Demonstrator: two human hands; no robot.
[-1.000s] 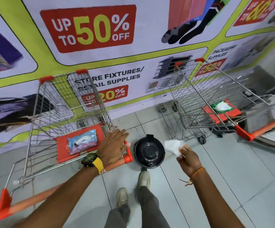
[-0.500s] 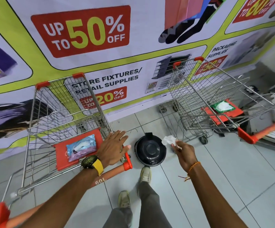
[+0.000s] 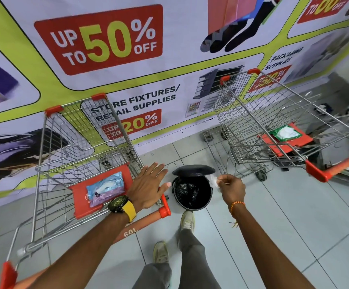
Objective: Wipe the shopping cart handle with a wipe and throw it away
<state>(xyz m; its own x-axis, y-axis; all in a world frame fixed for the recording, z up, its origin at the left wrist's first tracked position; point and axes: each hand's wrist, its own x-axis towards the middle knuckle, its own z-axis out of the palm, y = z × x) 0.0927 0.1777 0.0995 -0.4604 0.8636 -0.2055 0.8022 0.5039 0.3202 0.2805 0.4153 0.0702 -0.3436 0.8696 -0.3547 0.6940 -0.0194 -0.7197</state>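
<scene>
- Right hand (image 3: 231,187) pinched on wipe (image 3: 213,180), at bin (image 3: 192,191) rim, lid (image 3: 193,170) up
- Left hand (image 3: 148,184) spread flat, holding nothing
- Could drop outside the rim, or lid could fall if foot (image 3: 187,221) eases off

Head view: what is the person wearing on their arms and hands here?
Both forearms are bare, with no sleeves or gloves in view. The left hand side carries a wristwatch with a dark round case and a yellow strap. The right hand side has a thin orange thread bracelet at the wrist, with loose ends hanging down.
</scene>
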